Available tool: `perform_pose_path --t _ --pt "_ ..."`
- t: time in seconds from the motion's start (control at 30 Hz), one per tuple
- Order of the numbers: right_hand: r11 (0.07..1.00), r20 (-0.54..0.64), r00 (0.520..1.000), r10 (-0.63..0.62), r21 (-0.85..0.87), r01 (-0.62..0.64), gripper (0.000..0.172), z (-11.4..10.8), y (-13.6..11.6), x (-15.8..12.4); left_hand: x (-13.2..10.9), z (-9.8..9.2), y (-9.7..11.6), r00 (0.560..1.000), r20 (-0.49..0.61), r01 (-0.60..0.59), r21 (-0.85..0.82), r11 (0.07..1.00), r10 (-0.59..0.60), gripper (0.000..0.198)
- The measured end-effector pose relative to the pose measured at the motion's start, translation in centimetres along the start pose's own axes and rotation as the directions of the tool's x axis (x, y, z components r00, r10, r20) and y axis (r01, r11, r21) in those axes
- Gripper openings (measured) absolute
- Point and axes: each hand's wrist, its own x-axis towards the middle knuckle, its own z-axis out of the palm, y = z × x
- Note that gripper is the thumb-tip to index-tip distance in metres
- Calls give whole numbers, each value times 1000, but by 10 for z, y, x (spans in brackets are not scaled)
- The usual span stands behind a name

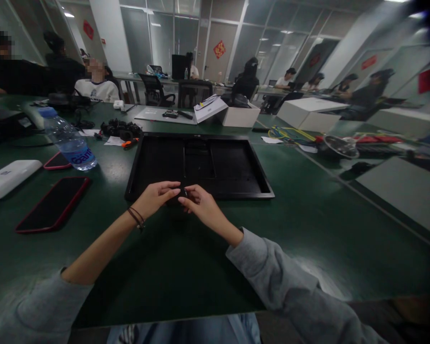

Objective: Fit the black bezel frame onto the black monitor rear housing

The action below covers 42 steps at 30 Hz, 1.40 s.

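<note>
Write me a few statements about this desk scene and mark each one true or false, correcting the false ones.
1. The left hand and right hand meet at a small dark item by the black tray's near edge. True.
2. The bracelet is on the right wrist. False: it is on the left one.
3. The larger red-edged phone lies on the green table. True.
4. The water bottle is to the right of the tray. False: it is to the left.
5. The bottle's blue cap is on. True.
</note>
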Motion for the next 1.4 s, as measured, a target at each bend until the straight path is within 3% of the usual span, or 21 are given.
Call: perform_pose_path --t 0.17,0.27,0.4,0.53,0.6,0.77,0.93,1.1,1.23,1.4 --pt "990 18 999 35 134 -37 48 -4 5 4 3 4 -6 999 2 -34 -29 999 34 35" --pt "992 -5 1000 27 126 -26 48 -4 7 6 1 7 -5 989 -56 -138 -31 990 136 38" --pt "999 -54 998 -36 37 38 37 -10 6 5 -6 7 3 953 -50 -297 44 954 299 44" --pt "968 -112 969 -220 -145 203 30 -17 -4 -1 -9 1 6 936 -141 -312 90 946 322 33" --pt "937 -117 951 -286 -244 252 30 -20 -10 -3 -8 -4 5 902 -177 -361 196 912 395 28" --pt "923 -57 946 -320 -241 298 33 -20 -15 -6 -7 -12 6 814 -16 -518 435 737 581 21" --pt "902 49 946 -321 -290 321 31 -20 -13 -7 -9 -10 7 759 160 -597 557 578 631 22" --pt "854 97 936 -338 -386 348 30 -22 -9 -5 -13 -9 7 714 267 -615 680 399 647 23" --pt "835 99 926 -364 -405 372 30 -21 -7 -4 -17 -7 14 711 307 -604 727 325 633 22" --pt "820 104 920 -377 -424 384 30 -20 -9 -4 -19 -6 20 756 293 -567 740 361 586 20"
